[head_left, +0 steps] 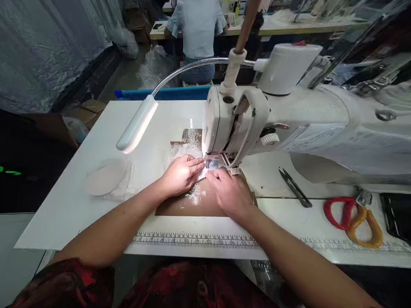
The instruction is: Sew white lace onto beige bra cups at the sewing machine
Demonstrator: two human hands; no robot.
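Observation:
Under the needle and presser foot (208, 163) of a white sewing machine (237, 124) lies a piece of white lace fabric (184, 150). My left hand (182, 174) rests on its near left side, fingers together and pressing the cloth close to the foot. Just right of the foot, my right hand (233, 192) is closed, thumb and forefinger at the fabric's edge; its other fingers are curled and partly hidden. Beneath both hands is a brown board (192, 205) partly covered by shiny clear tape.
A lamp (138, 124) on a bendy neck hangs at left. Pale round pads (107, 176) lie on the white table (93, 222). Right are black thread snips (294, 188) and red-and-yellow-handled scissors (353, 218). A ruler strip (195, 241) runs along the front. A person (199, 30) sits beyond.

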